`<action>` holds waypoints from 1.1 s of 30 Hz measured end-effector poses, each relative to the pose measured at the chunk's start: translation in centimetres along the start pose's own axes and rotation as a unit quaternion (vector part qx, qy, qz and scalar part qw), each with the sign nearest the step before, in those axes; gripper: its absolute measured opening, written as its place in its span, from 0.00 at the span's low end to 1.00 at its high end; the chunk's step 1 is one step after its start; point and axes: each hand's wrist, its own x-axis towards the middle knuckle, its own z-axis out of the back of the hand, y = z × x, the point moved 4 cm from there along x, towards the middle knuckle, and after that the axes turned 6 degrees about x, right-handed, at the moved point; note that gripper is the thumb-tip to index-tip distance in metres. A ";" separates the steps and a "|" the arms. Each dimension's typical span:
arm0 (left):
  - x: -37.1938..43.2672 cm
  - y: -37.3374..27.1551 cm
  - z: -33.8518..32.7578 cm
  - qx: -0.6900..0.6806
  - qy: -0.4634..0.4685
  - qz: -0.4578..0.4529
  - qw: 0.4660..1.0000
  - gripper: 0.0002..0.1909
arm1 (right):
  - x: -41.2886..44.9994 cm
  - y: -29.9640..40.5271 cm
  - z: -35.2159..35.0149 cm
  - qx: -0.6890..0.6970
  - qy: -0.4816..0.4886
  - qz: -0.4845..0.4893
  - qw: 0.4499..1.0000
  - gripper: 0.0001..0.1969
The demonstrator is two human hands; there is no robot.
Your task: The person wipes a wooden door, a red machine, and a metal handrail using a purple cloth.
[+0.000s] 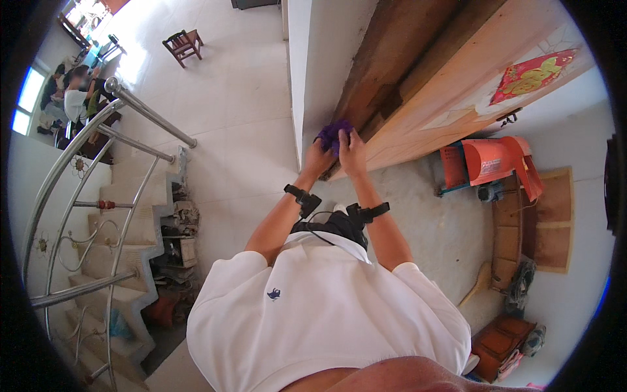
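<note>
A bunched purple cloth is held between both hands, close to the edge of a wooden door and its frame. My left hand grips the cloth from the lower left, beside the white wall edge. On the other side, my right hand has its fingers and thumb on the same cloth. The wooden door stands ajar to the right, with a red and gold paper decoration on its face. Behind the hands runs the brown door frame. Whether the cloth touches the wood I cannot tell.
Left are a metal stair railing and concrete steps. A small wooden chair stands on the tiled floor, and a person sits far left. An orange machine and a wooden cabinet stand to the right.
</note>
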 end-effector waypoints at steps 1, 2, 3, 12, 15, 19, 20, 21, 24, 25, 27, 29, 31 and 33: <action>-0.2 0.7 -0.3 0.022 0.039 0.027 0.999 0.16 | -0.4 0.0 0.0 -0.004 0.003 0.010 1.000 0.18; -0.3 1.0 -0.4 0.010 0.036 0.033 0.999 0.15 | -0.5 0.0 0.1 -0.009 0.005 0.020 1.000 0.17; -0.2 0.1 0.0 0.009 0.036 0.035 0.999 0.15 | -0.2 0.5 0.4 -0.010 0.007 0.019 1.000 0.17; -0.4 -22.9 7.9 -0.122 -0.044 -0.208 0.969 0.16 | 5.1 17.7 7.6 -0.036 -0.099 0.300 0.948 0.06; 1.0 -22.3 7.5 -0.081 -0.077 -0.201 0.973 0.15 | 6.2 17.2 6.9 -0.105 -0.093 0.248 0.958 0.09; 2.0 -17.8 6.0 -0.069 -0.072 -0.187 0.977 0.15 | 5.7 14.8 5.5 -0.118 -0.102 0.219 0.963 0.12; 1.7 -16.8 5.7 -0.046 -0.064 -0.151 0.985 0.15 | 5.4 13.8 5.1 -0.123 -0.099 0.206 0.966 0.13; 1.6 -16.1 5.4 -0.027 -0.056 -0.118 0.991 0.15 | 4.9 12.6 4.8 -0.125 -0.099 0.208 0.965 0.13; 1.1 -12.9 4.8 -0.010 -0.027 -0.085 0.996 0.15 | 4.0 10.4 3.9 -0.100 -0.040 0.165 0.980 0.11; 1.0 -12.6 4.8 -0.012 -0.032 -0.087 0.996 0.15 | 3.7 10.7 4.2 -0.100 -0.038 0.170 0.980 0.11; 1.0 -12.8 4.5 0.015 -0.028 -0.110 0.993 0.17 | 3.6 12.1 5.4 -0.071 -0.027 0.155 0.985 0.10; 0.7 -15.0 5.3 0.002 -0.053 -0.157 0.986 0.18 | 3.8 14.5 6.6 -0.093 -0.037 0.185 0.978 0.10; 0.3 -19.2 6.6 -0.012 -0.075 -0.206 0.976 0.19 | 4.5 17.0 7.8 -0.117 -0.049 0.213 0.969 0.11; -0.2 -24.4 8.4 -0.041 -0.141 -0.294 0.944 0.21 | 5.2 20.2 8.7 -0.177 -0.152 0.382 0.894 0.12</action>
